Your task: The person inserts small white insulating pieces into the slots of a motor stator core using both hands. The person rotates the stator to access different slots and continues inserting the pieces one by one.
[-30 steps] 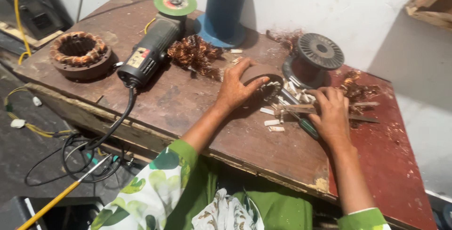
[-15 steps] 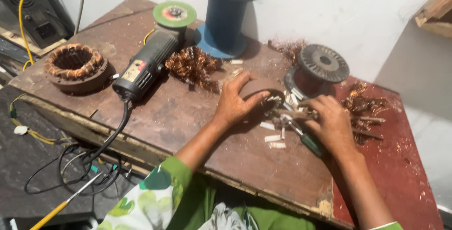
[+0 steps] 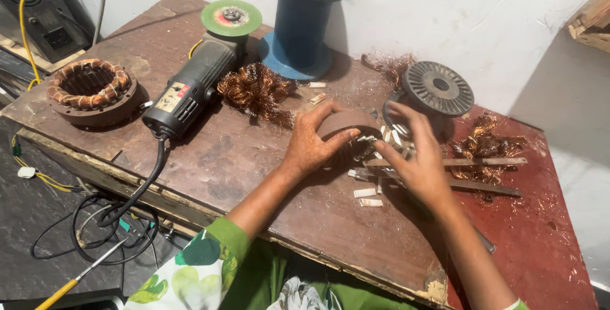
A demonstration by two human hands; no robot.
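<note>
Left hand (image 3: 314, 141) curled over the near-left rim of a brown motor stator (image 3: 348, 121), fingers closed on it; the stator sits mid-table, tilted up off the wooden table (image 3: 241, 164). Right hand (image 3: 419, 164) just right of it, fingers spread and loose, hovering over a litter of small white insulation strips (image 3: 365, 192) and holding nothing I can make out. Far right, a dark ribbed rotor disc (image 3: 438, 87) touches or nearly touches the stator. Two flat wooden sticks (image 3: 483, 162) lie right, amid copper wire scraps (image 3: 486, 135). Left of the hands: copper wire tangle (image 3: 254, 91), angle grinder (image 3: 194, 87) with green disc, second wound stator (image 3: 92, 87) at the far-left corner. Blue spool (image 3: 305, 24) stands far, against the wall. Bare tabletop near the left forearm; near edge chipped, cord hanging over it
</note>
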